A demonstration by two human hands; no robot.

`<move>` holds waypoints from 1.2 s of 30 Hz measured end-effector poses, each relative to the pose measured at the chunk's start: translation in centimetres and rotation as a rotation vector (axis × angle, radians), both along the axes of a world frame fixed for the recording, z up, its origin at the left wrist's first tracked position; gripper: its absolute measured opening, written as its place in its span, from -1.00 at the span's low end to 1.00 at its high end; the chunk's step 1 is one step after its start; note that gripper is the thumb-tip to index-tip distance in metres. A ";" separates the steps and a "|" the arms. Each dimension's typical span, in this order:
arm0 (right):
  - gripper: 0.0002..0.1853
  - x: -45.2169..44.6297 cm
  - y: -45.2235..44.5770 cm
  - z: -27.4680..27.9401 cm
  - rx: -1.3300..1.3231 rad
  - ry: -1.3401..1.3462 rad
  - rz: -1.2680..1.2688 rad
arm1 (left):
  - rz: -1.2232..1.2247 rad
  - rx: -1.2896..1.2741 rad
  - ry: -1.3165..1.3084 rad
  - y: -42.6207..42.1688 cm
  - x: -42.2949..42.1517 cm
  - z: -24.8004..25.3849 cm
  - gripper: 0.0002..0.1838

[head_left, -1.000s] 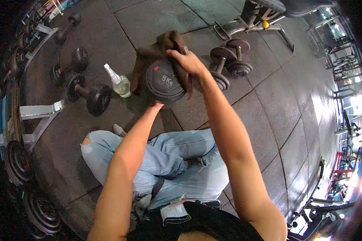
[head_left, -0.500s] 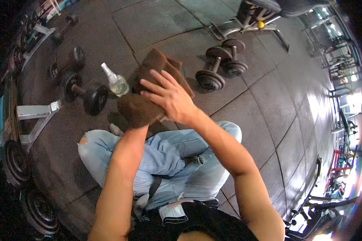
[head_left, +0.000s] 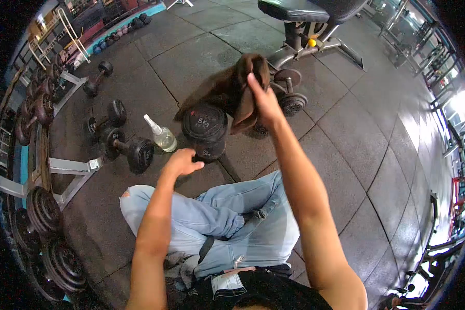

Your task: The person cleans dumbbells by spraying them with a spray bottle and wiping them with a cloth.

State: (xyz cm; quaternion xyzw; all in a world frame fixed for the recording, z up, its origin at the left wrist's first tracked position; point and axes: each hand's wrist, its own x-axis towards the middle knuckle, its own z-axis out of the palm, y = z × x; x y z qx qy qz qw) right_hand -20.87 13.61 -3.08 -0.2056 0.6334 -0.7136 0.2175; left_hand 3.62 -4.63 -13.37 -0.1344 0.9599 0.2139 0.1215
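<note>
Now the dumbbell (head_left: 205,126) has its marked top face bare, where half a second ago the cloth (head_left: 238,85) was bunched over it; the cloth has swung out to the dumbbell's far right, one end trailing behind it, and I cannot tell whether the two still touch. For the work in hand, I judge that this leaves the upper head exposed and the right hand busy with loose fabric rather than metal. The right hand (head_left: 267,107) pinches the cloth, thumb laid along its near side, its other fingers hidden. The left hand (head_left: 181,163) has come away from under the cloth and sits at the dumbbell's near left edge, thumb and forefinger parted around nothing visible; actual contact is unclear. The dumbbell itself appears to stand on end on the floor (head_left: 341,150), beyond the person's crossed legs (head_left: 212,204). Just left of it is the bottle (head_left: 165,138); farther left lies a black weight (head_left: 140,155), and to its right, past the cloth, a plated weight (head_left: 293,103).
</note>
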 end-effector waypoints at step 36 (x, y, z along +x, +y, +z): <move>-0.60 2.9 12.0 13.0 0.477 0.943 0.126 | 0.319 0.998 0.634 10.6 -14.7 25.1 -0.65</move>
